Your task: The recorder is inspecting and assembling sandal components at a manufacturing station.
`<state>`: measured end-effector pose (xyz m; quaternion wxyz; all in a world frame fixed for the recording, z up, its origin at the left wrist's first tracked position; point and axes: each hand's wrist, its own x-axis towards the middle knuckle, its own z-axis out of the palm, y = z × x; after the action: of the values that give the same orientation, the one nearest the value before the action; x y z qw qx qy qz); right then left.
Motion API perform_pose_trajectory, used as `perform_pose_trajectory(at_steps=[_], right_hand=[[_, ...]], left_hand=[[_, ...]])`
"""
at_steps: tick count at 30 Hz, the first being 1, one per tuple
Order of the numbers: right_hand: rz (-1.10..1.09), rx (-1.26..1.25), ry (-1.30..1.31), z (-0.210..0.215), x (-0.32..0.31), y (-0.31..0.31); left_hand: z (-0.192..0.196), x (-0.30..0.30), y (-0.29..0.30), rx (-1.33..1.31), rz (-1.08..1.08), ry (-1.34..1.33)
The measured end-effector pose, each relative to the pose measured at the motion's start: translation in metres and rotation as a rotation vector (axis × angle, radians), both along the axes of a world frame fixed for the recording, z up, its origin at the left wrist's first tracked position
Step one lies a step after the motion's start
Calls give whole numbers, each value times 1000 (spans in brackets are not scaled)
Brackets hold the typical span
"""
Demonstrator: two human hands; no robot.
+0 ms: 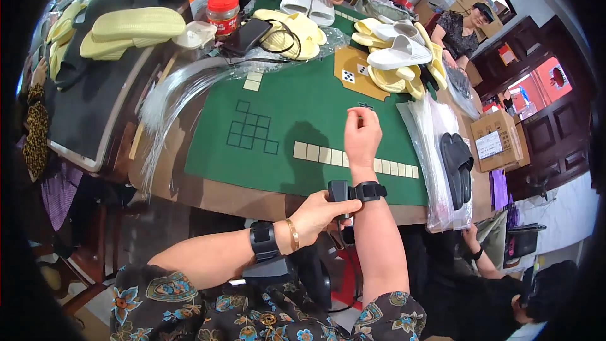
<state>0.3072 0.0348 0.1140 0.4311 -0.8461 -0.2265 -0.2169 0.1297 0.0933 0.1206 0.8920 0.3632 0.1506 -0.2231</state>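
My left hand, with a gold bracelet at its wrist, pinches a small black box-shaped device on my right wrist. The device sits beside a black strap around that wrist. My right hand is raised above the green table mat, its fingers curled into a loose fist with nothing showing in it. A second black strap circles my left wrist. Under the left forearm is a dark, flat object, partly hidden.
Yellow and white slippers are heaped at the back right, more yellow ones at the left. Clear plastic strips lie across the mat's left side. Black slippers rest on plastic bags at the right. People sit across and beside the table.
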Motion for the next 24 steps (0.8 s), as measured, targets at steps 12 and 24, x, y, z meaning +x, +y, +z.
perform_pose_trajectory(at_steps=[12, 24], right_hand=[[209, 57, -207, 49, -43, 10], [815, 433, 1235, 27, -166, 39]], left_hand=[[13, 14, 34, 213, 191, 29], [49, 79, 155, 916, 1090, -390]])
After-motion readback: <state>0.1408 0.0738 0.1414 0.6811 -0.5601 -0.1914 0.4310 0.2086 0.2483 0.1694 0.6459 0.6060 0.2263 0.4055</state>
